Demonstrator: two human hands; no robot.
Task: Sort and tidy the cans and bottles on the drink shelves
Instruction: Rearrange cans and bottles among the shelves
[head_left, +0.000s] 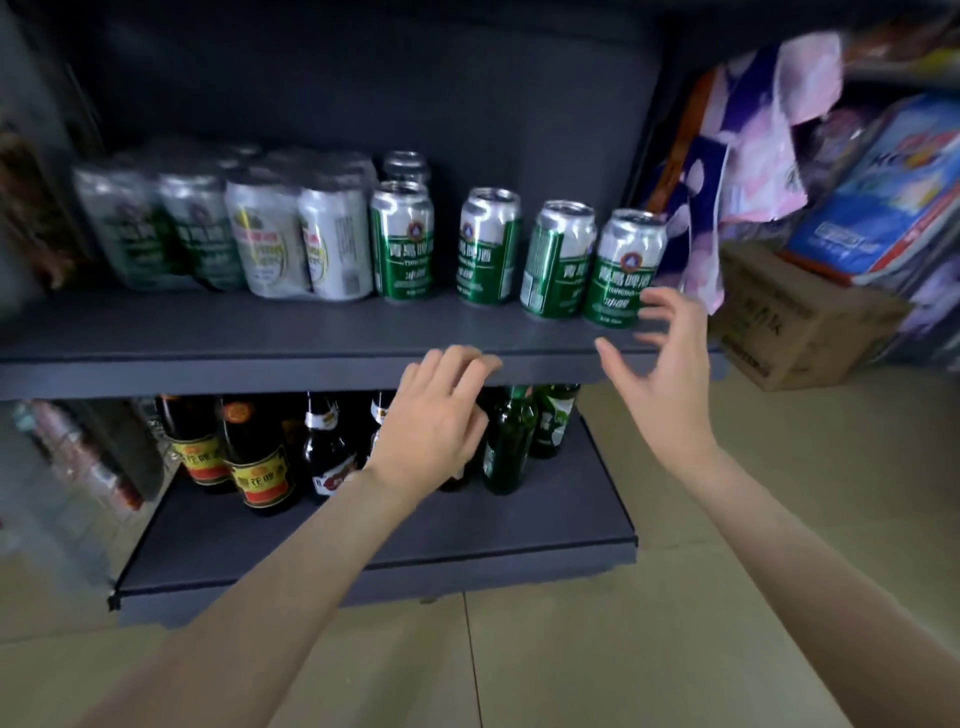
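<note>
Head view: the right hand (670, 358) hangs spread wide and empty, with the rightmost green can (626, 267) on the upper shelf (260, 332) just beside its fingertips at 11 o'clock. The left hand (436, 421), fingers loose and empty, hovers before the green bottle (511, 441) at its 3 o'clock.

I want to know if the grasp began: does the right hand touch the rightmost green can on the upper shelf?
Cannot tell. In the head view, the right hand has blurred, spread fingertips that overlap the edge of the rightmost green can, with no plain contact or gap.
</note>
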